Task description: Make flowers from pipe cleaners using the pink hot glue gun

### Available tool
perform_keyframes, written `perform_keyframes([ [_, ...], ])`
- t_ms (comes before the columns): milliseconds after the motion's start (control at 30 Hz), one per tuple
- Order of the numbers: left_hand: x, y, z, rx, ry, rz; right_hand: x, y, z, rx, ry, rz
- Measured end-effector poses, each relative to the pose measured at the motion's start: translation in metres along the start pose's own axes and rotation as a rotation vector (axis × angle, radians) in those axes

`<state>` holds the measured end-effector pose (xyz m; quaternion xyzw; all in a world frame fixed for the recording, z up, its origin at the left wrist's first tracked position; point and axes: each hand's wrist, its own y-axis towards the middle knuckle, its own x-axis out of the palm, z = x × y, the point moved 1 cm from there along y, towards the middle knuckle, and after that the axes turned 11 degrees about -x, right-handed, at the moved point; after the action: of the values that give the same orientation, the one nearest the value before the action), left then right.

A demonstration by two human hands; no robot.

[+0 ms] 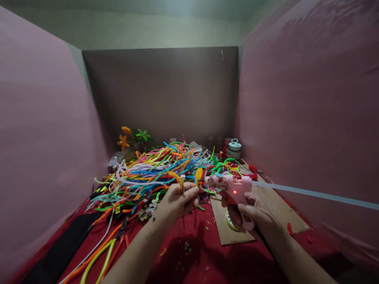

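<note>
Pink walls [310, 98] flank a grey panel [162, 86] around the red-covered bench [174, 264], where a tangled heap of fuzzy stems [166, 171] spreads beyond my hands and a cardboard sheet [275, 205] lies on the right. My right hand [257, 211] wraps the grip of a pink glue gun [244, 189], its red light glowing and a pale glue stick [310, 192] trailing rightward from its rear. The barrel runs sideways above the bench, nozzle aimed left. My left hand [182, 199], pinched narrow, holds an upright yellow petal [198, 175] and a curved orange petal [177, 179]. The yellow one stands nearer the nozzle; whether they touch, I cannot tell.
</note>
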<state>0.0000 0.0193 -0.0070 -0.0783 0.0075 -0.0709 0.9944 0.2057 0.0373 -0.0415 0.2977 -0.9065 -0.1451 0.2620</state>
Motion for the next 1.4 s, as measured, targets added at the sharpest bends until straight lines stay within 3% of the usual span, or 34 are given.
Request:
perform_keyframes([
  [200, -0.001, 0.002, -0.006, 0.004, 0.016, 0.037, -0.004, -0.003, -0.002, 0.041, -0.212, -0.036],
  [333, -0.001, 0.001, -0.005, -0.013, 0.005, 0.038, -0.008, -0.008, -0.004, 0.034, -0.457, 0.030],
  [567, -0.003, 0.001, -0.007, -0.069, -0.062, 0.019, -0.019, -0.016, -0.007, -0.312, -0.920, -0.095],
  [667, -0.004, 0.002, -0.006, -0.051, -0.098, 0.018, -0.038, -0.022, -0.012, -0.330, -1.083, -0.094],
  [833, -0.005, 0.001, -0.005, -0.048, -0.119, 0.053, -0.089, -0.035, -0.025, -0.257, -1.560, -0.139],
  [1000, -0.003, -0.001, -0.006, -0.096, -0.107, 0.139, -0.126, -0.046, -0.035, -0.022, -1.875, -0.120],
  [1133, -0.001, -0.003, -0.006, -0.094, -0.084, 0.144, -0.140, -0.046, -0.039, 0.049, -1.970, -0.127],
  [1300, 0.002, -0.001, -0.012, -0.057, -0.107, 0.176, -0.148, -0.043, -0.040, 0.016, -1.892, -0.178],
  [1400, 0.003, 0.000, -0.014, -0.058, -0.097, 0.125, -0.151, -0.044, -0.038, -0.003, -1.858, -0.179],
])
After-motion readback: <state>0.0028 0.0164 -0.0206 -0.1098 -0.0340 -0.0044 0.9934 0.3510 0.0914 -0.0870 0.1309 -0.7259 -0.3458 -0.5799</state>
